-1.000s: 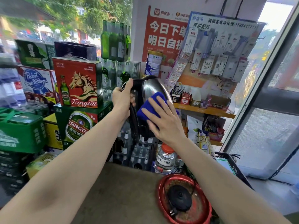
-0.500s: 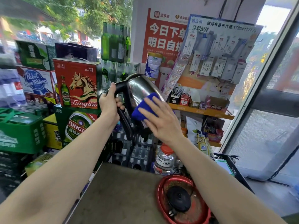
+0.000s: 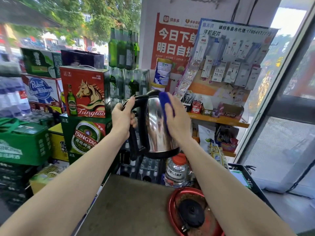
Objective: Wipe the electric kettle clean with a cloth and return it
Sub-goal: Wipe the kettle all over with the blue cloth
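Faced a crowded shop corner, Tsingtao carton and Pabst Blue Ribbon box at left. Held the kettle upright, high over the far edge of the counter, left grip closed round its black handle. Pressed the blue cloth against its side with the right grip, fingers seemingly straight. Below, black base in red tray by the counter's right edge.

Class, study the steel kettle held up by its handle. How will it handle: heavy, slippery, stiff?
Probably light, perhaps empty: the left hand alone holds the kettle aloft by its handle. Its polished body mirrors the room, so likely slippery in a bare grip. It looks rigid: no give shows under the cloth the right hand presses on.
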`<control>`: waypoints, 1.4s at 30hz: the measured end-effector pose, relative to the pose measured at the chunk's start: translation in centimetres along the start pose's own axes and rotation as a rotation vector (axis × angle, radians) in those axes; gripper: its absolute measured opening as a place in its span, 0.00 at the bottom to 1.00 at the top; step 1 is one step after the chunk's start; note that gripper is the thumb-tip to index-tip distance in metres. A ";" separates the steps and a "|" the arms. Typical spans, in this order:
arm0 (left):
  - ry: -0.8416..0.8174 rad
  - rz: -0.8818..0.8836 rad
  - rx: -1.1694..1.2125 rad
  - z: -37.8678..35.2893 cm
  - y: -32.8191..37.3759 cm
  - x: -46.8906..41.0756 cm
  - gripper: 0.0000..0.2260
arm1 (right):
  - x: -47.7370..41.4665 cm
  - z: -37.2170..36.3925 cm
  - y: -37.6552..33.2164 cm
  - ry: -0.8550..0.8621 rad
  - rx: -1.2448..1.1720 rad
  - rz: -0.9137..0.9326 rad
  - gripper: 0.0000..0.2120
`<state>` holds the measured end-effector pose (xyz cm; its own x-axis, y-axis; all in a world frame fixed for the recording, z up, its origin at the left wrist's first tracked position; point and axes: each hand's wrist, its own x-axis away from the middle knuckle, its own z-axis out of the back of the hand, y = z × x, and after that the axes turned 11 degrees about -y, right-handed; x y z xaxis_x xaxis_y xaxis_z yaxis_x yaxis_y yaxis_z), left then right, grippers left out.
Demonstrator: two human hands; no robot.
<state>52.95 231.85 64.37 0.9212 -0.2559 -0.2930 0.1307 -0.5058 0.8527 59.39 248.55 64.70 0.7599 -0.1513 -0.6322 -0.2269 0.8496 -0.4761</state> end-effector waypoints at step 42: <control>-0.593 0.298 0.151 -2.1 -4.6 1.7 0.19 | 13.3 -2.0 -5.8 0.464 0.490 -0.527 0.25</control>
<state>54.69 235.42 60.88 0.5475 -0.7888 -0.2793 -0.1899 -0.4422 0.8766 69.59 240.54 57.82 0.3414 -0.6888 -0.6395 0.4566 0.7163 -0.5277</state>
